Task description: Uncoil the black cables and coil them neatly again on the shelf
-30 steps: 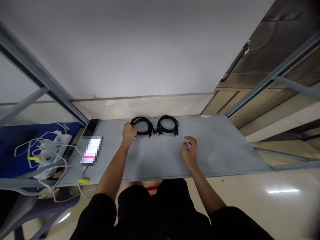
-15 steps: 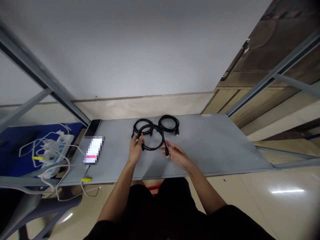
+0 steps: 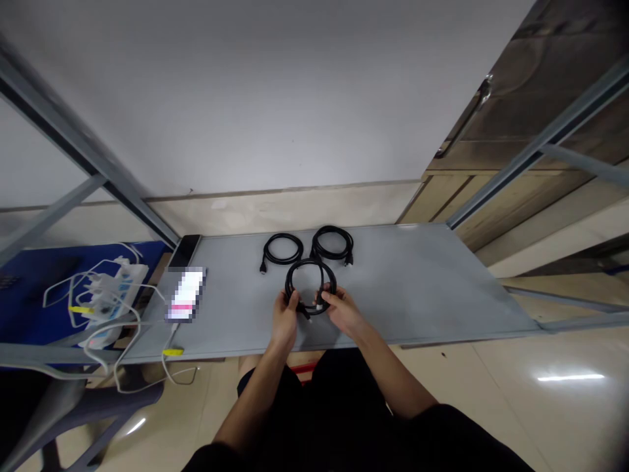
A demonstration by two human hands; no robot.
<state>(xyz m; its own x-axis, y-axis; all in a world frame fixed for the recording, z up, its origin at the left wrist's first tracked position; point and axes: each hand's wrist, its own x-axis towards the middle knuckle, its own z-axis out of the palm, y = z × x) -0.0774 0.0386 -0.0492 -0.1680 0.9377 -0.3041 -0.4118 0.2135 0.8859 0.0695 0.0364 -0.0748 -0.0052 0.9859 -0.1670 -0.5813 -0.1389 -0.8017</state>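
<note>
Your grey table (image 3: 432, 288) is the biggest thing here, a long sheet running left to right, with its far edge against the white wall (image 3: 275, 98) and its near edge just above your lap. The right half of it lies bare out to the slanted metal frame post (image 3: 535, 147), so you have open room that way. To the left the surface ends at a phone (image 3: 185, 294) lying near the corner; its screen is blurred and cannot be read. Beyond that edge a blue surface (image 3: 29, 288) carries a white power strip (image 3: 111, 288) with white leads trailing off toward the floor, partly tangled and hard to follow.

Two coiled black cables rest near the far edge: the left coil (image 3: 282, 250) and the right coil (image 3: 334, 244), just beside each other and apart from your hands.

You hold a third coiled cable (image 3: 310, 287) over the middle of the table, nearer to you than the other two. Your left hand (image 3: 285, 320) has its grip closed on the coil's lower left side, and your right hand (image 3: 344, 311) pinches the lower right side, where a plug end shows pale between the fingers. The lower arc of the coil is hidden behind your fingers, and whether it touches the table cannot be told.
</note>
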